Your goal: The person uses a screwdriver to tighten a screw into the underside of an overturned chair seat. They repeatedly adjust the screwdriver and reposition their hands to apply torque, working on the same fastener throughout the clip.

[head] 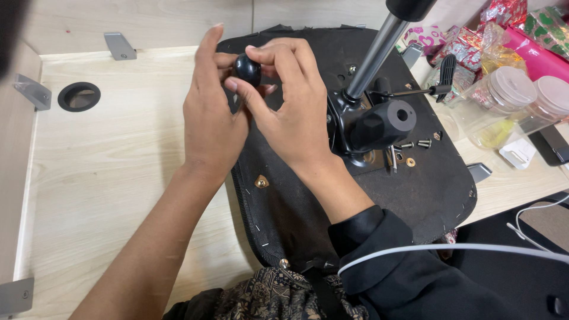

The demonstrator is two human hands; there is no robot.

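A small round black knob [248,69] is held between both my hands above the underside of an upturned black chair seat [308,201]. My left hand [210,112] cups it from the left with the fingers upright. My right hand [290,109] pinches it from the right with thumb and fingertips. On the seat, right of my hands, sits a black metal mechanism [373,127] with a thick round knob and a silver gas-lift column [376,53] that rises out of view.
Loose screws [415,144] and a washer lie on the seat beside the mechanism. A lever handle [441,89] sticks out right. Clear plastic jars [507,95] and shiny wrapped items [504,29] crowd the right. A cable hole [79,96] sits in the wooden desk at left.
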